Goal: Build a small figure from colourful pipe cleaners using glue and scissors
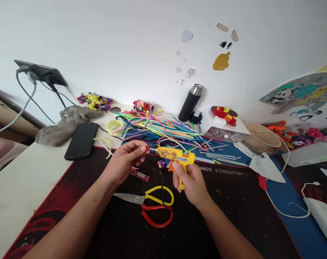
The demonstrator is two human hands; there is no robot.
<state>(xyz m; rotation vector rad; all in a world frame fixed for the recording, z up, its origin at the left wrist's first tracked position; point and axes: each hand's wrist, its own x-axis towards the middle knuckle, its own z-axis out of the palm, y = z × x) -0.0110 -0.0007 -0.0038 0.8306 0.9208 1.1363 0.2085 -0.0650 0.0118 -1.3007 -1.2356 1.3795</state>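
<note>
My right hand (189, 180) is wrapped round the grip of a yellow hot glue gun (174, 155), whose body is stained brown and whose nozzle points left. At the nozzle tip, my left hand (128, 158) pinches a small red piece (147, 148), mostly covered by the fingers; its kind cannot be made out. Below the hands lie scissors (149, 201) with one yellow and one red handle. A small red-and-clear packet or lighter-like item (140, 175) sits near my left hand, and a small purple object (161, 164) is behind the glue gun.
Behind my hands spreads a pile of coloured pipe cleaners (158, 127). A black phone (81, 141) lies at left, and a black thermos (190, 103) stands by the wall. Glue sticks (220, 156) lie on the right. A black cord runs beneath the glue gun over the dark mat (120, 230).
</note>
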